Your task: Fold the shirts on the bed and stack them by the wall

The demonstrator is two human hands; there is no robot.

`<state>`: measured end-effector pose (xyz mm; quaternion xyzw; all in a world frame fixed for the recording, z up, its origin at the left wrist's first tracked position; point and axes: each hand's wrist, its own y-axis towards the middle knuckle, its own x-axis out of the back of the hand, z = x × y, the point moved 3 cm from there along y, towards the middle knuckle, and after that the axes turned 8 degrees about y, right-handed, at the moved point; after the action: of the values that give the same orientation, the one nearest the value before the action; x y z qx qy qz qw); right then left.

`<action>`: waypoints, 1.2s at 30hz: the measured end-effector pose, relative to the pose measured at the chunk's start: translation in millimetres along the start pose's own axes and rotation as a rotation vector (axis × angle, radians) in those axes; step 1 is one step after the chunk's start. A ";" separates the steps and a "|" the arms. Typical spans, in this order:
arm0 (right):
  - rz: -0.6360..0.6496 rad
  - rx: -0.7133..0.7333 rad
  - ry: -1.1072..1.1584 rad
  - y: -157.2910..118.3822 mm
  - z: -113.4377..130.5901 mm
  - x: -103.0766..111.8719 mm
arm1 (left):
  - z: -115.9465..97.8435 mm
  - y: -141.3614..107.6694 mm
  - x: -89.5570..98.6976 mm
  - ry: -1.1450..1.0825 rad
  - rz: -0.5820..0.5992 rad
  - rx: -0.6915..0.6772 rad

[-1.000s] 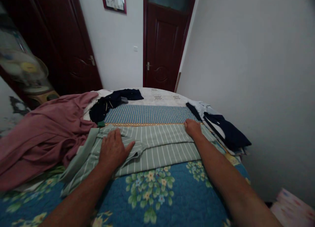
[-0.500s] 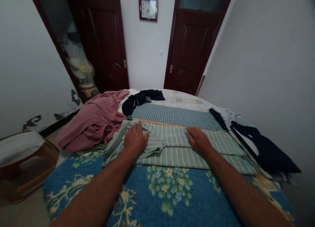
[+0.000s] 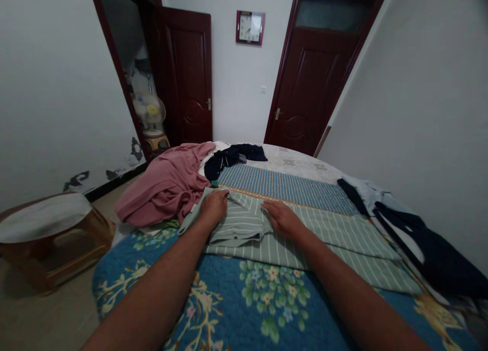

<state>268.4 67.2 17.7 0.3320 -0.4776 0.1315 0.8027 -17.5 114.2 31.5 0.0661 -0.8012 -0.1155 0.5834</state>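
Note:
A green-and-white striped shirt (image 3: pixel 316 224) lies spread lengthwise across the bed, with one sleeve folded over its front. My left hand (image 3: pixel 214 208) is closed on the fabric near the shirt's left end, its fingers curled at the far edge. On the middle of the shirt rests my right hand (image 3: pixel 281 218), fingers stretched out and pointing left, palm down. Part of the cloth under both hands is hidden.
A pink garment (image 3: pixel 168 181) is heaped at the left, beside dark navy clothing (image 3: pixel 232 155). At the right lie more navy clothes (image 3: pixel 438 254). The bed has a blue floral quilt (image 3: pixel 229 300). A wooden stool (image 3: pixel 76 262) stands on the floor at left.
My right hand has slid left along the shirt toward the sleeve. The left hand's fingers have gone from lying flat to curled on the fabric. The view has turned slightly left.

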 end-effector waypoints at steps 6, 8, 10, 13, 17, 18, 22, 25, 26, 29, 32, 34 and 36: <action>0.087 -0.127 0.032 48.3 24.3 -36.9 | 3.3 -2.8 0.7 0.056 -0.031 0.085; 0.109 -0.187 0.007 52.0 27.4 -42.3 | 2.2 -4.7 1.3 0.095 -0.016 0.108; 0.127 -0.213 -0.012 51.6 28.7 -42.9 | 1.2 -6.6 1.8 0.134 0.002 0.126; 0.134 -0.225 -0.041 49.7 30.2 -40.0 | -1.8 -10.5 5.0 0.195 0.004 0.104; 0.146 -0.237 -0.074 49.5 33.8 -39.2 | -13.2 -18.9 17.6 0.255 -0.118 0.013; 0.146 -0.238 -0.080 49.6 34.4 -39.7 | -18.4 -21.3 20.3 0.241 -0.167 -0.036; 0.130 -0.212 -0.080 48.9 33.7 -42.4 | -43.1 -32.0 12.2 0.036 -0.189 -0.367; 0.113 -0.200 -0.069 46.6 30.2 -43.6 | -50.0 -39.7 -8.8 -0.018 -0.042 -0.470; 0.112 -0.198 -0.067 45.4 29.1 -43.9 | -49.0 -41.8 -15.0 0.001 0.003 -0.466; 0.118 -0.178 -0.070 39.7 27.8 -43.7 | -42.5 -46.4 -25.1 0.074 0.096 -0.461; 0.116 -0.128 -0.080 29.5 29.9 -42.2 | -37.8 -47.6 -25.7 0.107 0.127 -0.460; 0.120 -0.101 -0.088 20.6 32.2 -41.1 | -37.3 -46.8 -24.8 0.111 0.123 -0.435; 0.136 -0.100 -0.095 11.9 34.5 -40.2 | -38.7 -45.9 -24.5 0.114 0.127 -0.416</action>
<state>218.2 57.6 -0.6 0.2641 -0.5426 0.1458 0.7839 25.5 71.6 8.3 -0.0998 -0.7284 -0.2376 0.6349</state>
